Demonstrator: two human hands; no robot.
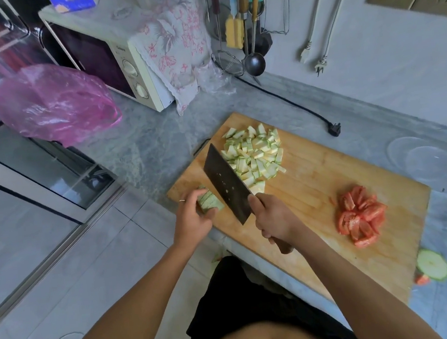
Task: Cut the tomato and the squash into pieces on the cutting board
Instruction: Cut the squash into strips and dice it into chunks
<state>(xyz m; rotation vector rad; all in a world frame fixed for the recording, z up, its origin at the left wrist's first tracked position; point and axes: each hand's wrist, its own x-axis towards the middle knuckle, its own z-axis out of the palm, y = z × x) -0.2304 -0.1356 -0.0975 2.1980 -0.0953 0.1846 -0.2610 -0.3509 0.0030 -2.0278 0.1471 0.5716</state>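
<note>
On the cutting board (pixel 314 176): tomato pieces (pixel 359 215) done | squash pile (pixel 254 155) diced | left hand (pixel 191 219) pinches last squash strips (pixel 210 202) | right hand (pixel 273 219) grips cleaver (pixel 226 182), nearly finished

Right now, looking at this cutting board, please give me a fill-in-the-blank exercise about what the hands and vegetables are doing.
1. The right hand grips the handle of the ____.
2. The left hand holds the uncut squash strips at the board's ____ corner.
3. The tomato pieces are ____ in colour.
4. The chopped squash pile lies on the wooden ____.

Missing words: cleaver; left; red; cutting board
</note>
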